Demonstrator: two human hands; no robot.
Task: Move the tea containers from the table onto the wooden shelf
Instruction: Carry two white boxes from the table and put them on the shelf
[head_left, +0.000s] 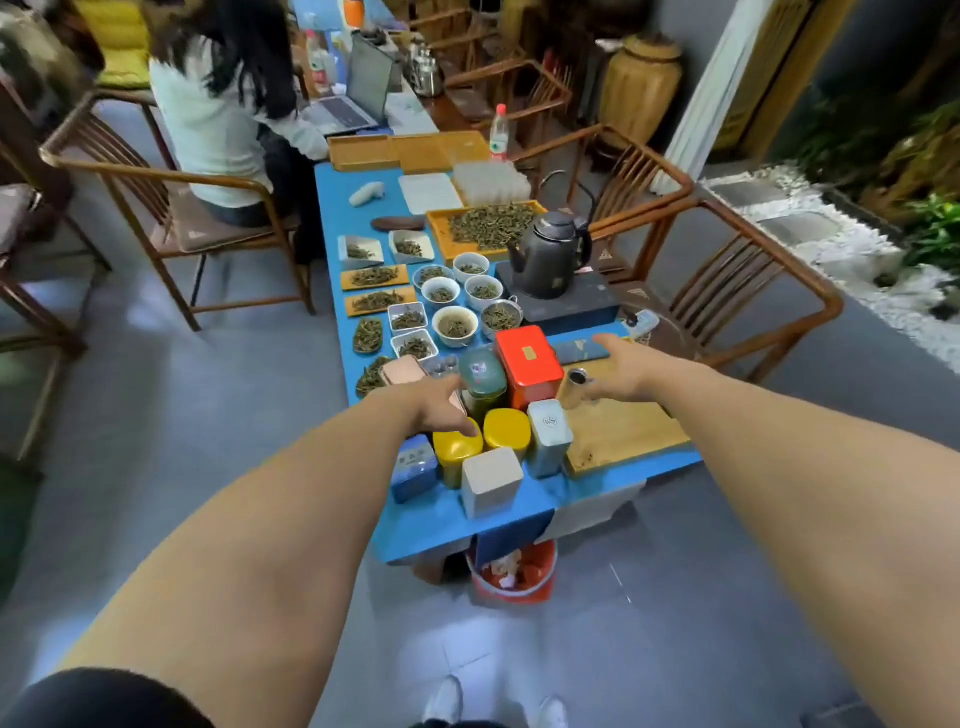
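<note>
Several tea containers stand at the near end of the blue table (524, 506): a red tin (529, 364), a green tin (482, 375), two yellow tins (457, 454) (508, 430), a white box (491, 482), a silver tin (549, 437), a blue tin (414, 467), a pink tin (402, 370) and a small metal canister (575, 387). My left hand (441, 408) hovers open over the pink and yellow tins. My right hand (621, 371) is open beside the red tin, just past the metal canister. No wooden shelf is in view.
Bowls and trays of loose tea (457, 325) fill the table's middle, with a dark kettle (553, 249) on its base. A wooden board (623, 436) lies at the near right. A person sits at a laptop far left. Wooden chairs (737, 291) flank the table; a red bin (511, 574) sits under it.
</note>
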